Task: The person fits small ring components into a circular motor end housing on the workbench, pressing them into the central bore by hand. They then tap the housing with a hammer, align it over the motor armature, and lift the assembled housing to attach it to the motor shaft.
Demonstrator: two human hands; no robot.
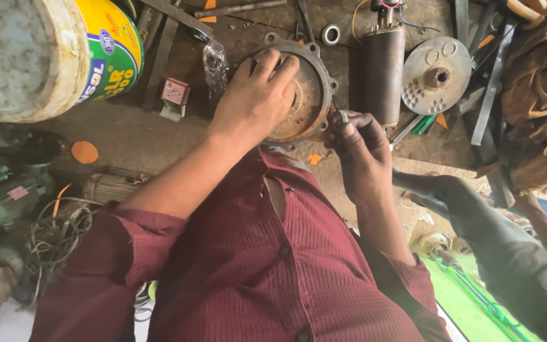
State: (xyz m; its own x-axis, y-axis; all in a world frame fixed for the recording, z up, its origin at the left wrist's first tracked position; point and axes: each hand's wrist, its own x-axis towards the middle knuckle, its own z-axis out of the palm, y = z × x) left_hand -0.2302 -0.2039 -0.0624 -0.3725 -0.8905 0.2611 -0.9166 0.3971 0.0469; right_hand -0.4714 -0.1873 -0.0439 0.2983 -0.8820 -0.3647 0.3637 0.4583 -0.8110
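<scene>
Two hands work a rusty cover (pixel 308 95): left hand (pixel 254 98) spread flat on it, right hand (pixel 362 149) pinching a small tool (pixel 343 116) at its rim. A slip could gouge the rim or jab the left fingers.

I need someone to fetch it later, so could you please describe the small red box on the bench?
Start at the big white bucket at the bench's far left. Just right of it, left of the left hand, lies the small red box, the only cardboard among metal parts.
</scene>
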